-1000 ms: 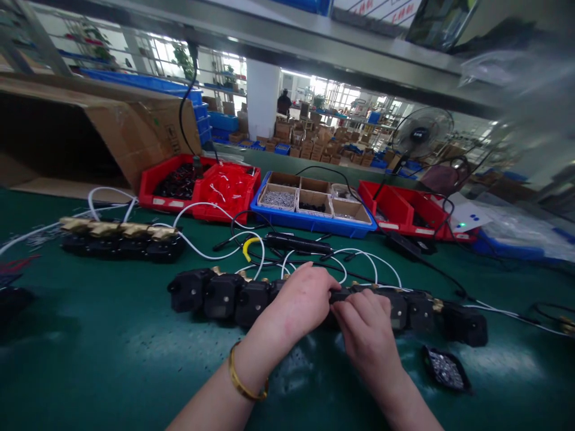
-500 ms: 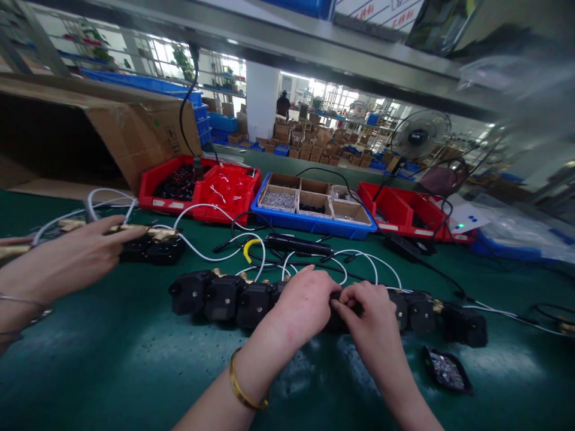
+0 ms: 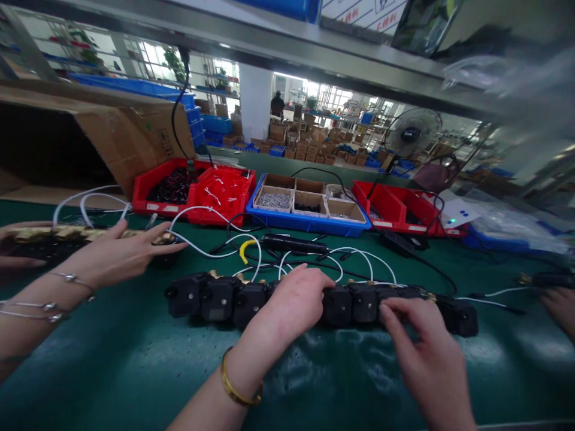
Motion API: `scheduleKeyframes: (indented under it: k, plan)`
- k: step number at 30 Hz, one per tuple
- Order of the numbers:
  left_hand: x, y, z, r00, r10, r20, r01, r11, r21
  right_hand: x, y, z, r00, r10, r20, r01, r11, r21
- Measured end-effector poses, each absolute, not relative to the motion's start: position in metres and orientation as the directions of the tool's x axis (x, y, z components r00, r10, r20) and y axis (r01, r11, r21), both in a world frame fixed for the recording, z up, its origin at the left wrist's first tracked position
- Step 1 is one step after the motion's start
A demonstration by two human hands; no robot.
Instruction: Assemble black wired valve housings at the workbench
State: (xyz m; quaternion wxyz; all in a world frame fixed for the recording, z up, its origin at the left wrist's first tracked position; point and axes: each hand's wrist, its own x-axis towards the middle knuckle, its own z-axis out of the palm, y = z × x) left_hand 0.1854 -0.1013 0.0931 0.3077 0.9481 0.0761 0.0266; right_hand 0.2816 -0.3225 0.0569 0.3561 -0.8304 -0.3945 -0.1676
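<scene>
A row of black plastic boxes with brass fittings (image 3: 222, 299) lies across the green bench in front of me. My left hand (image 3: 299, 299), a gold bangle on its wrist, is curled over a box mid-row, its index finger along the top edge; the other fingers are partly hidden. My right hand (image 3: 426, 341) has thumb and index finger pinched together at the front of a box farther right. Whatever may be between those fingertips is too small or hidden to make out. White cables (image 3: 359, 251) arch up behind the row.
At left, another person's hands (image 3: 112, 254) rest on a similar brass-and-black row. A further hand (image 3: 561, 305) shows at the right edge. Behind stand red bins (image 3: 162, 206), a blue tray (image 3: 309, 224) of small parts and a cardboard box (image 3: 112, 126).
My right hand has moved right and toward me, away from my left hand, and now covers where the small dish of metal parts lay. The other person's left-side hands shifted; a hand appeared at right.
</scene>
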Motion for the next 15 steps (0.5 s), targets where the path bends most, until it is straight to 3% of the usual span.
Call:
scheduleKeyframes:
  k: [3, 6, 11, 15]
  plan:
    - [0.182, -0.097, 0.092, 0.98, 0.194, 0.05, 0.129, -0.8, 0.586, 0.301, -0.38, 0.052, 0.743, 0.486, 0.461, 0.666, -0.61, -0.429]
    - [0.174, -0.097, 0.089, 0.953, 0.266, 0.144, 0.133, -0.796, 0.591, 0.307, -0.416, 0.042, 0.771, 0.484, 0.415, 0.635, -0.643, -0.429]
    - [0.14, -0.109, 0.08, 0.774, 0.485, 0.408, 0.139, -0.758, 0.637, 0.258, -0.394, 0.018, 0.549, 0.805, 0.225, 0.742, -0.345, -0.575]
    - [0.104, -0.117, 0.073, 0.647, 0.591, 0.481, 0.177, -0.731, 0.659, 0.207, -0.357, -0.001, 0.445, 0.889, 0.105, 0.645, -0.238, -0.726]
